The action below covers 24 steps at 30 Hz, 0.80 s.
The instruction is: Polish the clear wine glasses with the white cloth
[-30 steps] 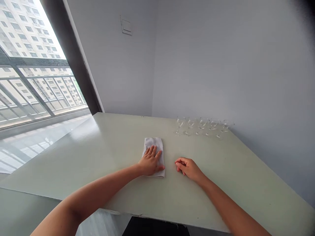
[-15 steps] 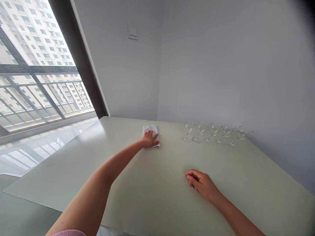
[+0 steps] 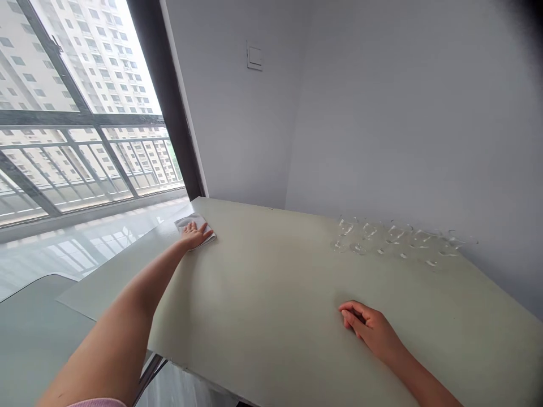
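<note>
Head view: the left hand (image 3: pixel 195 236) lies spread over the cloth (image 3: pixel 190 217) near the far left corner of the surface (image 3: pixel 271 294), where flat, even pressure should prevent bunching. The right hand (image 3: pixel 370 328) is loosely clenched, nothing visible inside; the glasses (image 3: pixel 399 233) beyond deserve a wide berth.

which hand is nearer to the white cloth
Left. The left hand is on the white cloth, fingers spread over it; the right hand is well apart from it, off to the right and closer to the camera.
</note>
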Tool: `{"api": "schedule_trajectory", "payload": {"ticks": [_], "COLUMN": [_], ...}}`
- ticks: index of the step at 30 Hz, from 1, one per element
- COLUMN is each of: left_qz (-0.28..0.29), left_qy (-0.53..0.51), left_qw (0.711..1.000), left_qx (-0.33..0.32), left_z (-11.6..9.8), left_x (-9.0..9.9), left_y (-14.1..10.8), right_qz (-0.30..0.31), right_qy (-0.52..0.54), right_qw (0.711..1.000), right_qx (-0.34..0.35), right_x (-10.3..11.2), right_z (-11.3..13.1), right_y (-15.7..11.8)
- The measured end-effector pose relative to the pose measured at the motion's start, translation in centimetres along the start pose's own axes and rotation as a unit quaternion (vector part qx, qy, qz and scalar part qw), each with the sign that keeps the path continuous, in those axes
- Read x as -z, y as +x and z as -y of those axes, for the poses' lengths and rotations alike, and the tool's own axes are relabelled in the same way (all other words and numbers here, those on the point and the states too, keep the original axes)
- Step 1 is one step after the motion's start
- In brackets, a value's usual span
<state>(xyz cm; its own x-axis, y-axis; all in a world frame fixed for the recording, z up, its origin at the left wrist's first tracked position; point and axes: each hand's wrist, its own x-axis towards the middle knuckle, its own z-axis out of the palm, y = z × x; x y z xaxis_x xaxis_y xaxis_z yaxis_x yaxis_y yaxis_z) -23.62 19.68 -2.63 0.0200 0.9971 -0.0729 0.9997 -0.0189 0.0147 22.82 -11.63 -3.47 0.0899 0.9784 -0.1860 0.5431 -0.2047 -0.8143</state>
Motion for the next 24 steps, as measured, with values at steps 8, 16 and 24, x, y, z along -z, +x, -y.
{"api": "schedule_trajectory", "payload": {"ticks": [8, 16, 24], "left_qz": [-0.006, 0.001, -0.005], "left_qy": [0.003, 0.017, -0.008], "left_qw": [0.994, 0.999, 0.98], "left_qx": [0.109, 0.045, -0.198], "left_z": [10.4, 7.2, -5.8], "left_x": [-0.2, -1.3, -2.0], "left_y": [-7.0, -13.5, -18.0], "right_qz": [-0.005, 0.001, -0.015], "right_qy": [-0.013, -0.006, 0.003], "right_qw": [0.999, 0.998, 0.997], "right_qx": [0.029, 0.06, 0.079], "right_x": [-0.2, -0.4, -0.5], "right_z": [0.4, 1.0, 0.8], "right_y": [-0.7, -1.2, -1.1]}}
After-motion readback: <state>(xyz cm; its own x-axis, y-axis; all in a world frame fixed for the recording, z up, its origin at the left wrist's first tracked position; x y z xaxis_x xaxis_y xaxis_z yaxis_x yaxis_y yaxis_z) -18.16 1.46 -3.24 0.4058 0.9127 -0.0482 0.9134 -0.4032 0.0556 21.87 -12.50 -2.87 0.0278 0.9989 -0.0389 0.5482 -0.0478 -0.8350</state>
